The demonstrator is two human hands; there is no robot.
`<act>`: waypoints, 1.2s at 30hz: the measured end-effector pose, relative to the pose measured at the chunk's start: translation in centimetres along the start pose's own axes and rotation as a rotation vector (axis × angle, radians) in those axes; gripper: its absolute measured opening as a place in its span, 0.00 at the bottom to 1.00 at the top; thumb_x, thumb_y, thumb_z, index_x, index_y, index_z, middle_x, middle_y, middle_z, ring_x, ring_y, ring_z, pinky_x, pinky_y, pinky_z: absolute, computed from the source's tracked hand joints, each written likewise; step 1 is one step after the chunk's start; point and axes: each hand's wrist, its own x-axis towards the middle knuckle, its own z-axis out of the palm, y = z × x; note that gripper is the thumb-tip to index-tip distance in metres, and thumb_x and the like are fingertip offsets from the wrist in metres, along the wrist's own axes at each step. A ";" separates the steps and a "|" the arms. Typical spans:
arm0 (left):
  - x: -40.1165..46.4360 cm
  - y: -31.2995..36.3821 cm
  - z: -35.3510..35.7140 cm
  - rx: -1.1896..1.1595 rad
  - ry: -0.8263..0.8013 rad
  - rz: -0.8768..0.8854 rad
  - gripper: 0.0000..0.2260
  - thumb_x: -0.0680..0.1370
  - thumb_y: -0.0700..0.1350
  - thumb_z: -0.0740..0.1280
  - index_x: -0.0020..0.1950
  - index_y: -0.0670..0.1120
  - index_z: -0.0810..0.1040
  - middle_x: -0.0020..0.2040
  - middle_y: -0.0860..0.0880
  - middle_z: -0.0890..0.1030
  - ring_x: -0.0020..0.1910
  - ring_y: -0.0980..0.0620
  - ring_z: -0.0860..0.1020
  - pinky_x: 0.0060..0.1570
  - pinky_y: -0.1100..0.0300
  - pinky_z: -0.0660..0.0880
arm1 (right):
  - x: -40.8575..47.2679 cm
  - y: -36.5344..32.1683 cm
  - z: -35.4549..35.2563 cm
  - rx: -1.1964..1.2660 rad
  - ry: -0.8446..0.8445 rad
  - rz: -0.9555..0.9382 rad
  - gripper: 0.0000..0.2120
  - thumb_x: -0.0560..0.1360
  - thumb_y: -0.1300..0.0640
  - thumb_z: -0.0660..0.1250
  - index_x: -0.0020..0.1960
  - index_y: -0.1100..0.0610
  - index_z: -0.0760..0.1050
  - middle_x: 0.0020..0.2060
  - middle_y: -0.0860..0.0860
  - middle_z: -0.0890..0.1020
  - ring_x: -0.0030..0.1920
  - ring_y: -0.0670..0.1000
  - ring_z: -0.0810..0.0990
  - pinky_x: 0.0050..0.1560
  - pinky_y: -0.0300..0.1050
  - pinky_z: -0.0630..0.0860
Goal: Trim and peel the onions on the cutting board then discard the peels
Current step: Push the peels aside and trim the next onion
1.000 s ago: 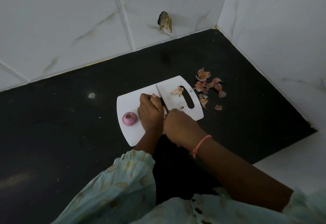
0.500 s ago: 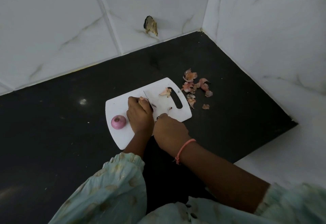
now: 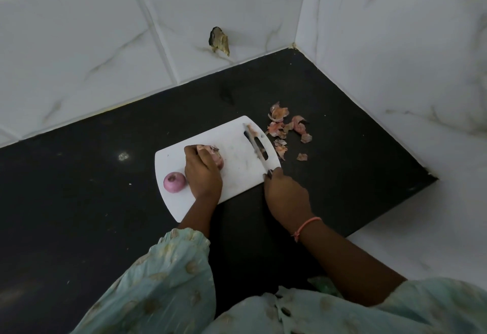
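Observation:
A white cutting board lies on the black counter. My left hand grips an unpeeled onion near the board's middle; most of that onion is hidden under my fingers. A peeled purple onion sits at the board's left end. My right hand holds a knife at the board's right side, its blade lying across the handle slot and pushing a peel scrap toward the edge. A heap of onion peels lies on the counter just right of the board.
The black counter is hemmed by white tiled walls behind and to the right, meeting in a corner. A damaged spot marks the back wall. White surface borders the counter at the lower right.
My right hand has drawn the knife away from the onion to the board's right end, sweeping the loose peel scrap toward the edge. My left hand keeps hold of the onion.

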 end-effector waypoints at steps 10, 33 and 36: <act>0.1 0.6 -0.1 -0.063 -0.007 -0.005 0.08 0.83 0.49 0.55 0.51 0.48 0.71 0.45 0.50 0.79 0.44 0.51 0.77 0.48 0.53 0.74 | -0.5 -2.7 -1.9 0.175 0.013 -0.178 0.16 0.83 0.46 0.51 0.56 0.57 0.70 0.39 0.50 0.75 0.40 0.50 0.76 0.37 0.45 0.70; 0.0 0.7 0.3 -0.013 -0.070 -0.003 0.08 0.81 0.51 0.55 0.50 0.48 0.68 0.46 0.48 0.77 0.44 0.49 0.76 0.44 0.54 0.72 | 1.2 -6.3 -2.7 0.178 -0.433 -0.024 0.10 0.82 0.55 0.59 0.60 0.60 0.69 0.52 0.58 0.78 0.47 0.56 0.79 0.37 0.45 0.71; 0.1 0.6 -0.1 -0.078 -0.061 -0.031 0.09 0.83 0.50 0.53 0.52 0.47 0.70 0.47 0.49 0.78 0.44 0.51 0.76 0.43 0.62 0.70 | 1.2 -4.8 -1.5 0.071 -0.244 -0.121 0.16 0.84 0.48 0.52 0.59 0.59 0.69 0.46 0.55 0.78 0.46 0.54 0.79 0.43 0.49 0.75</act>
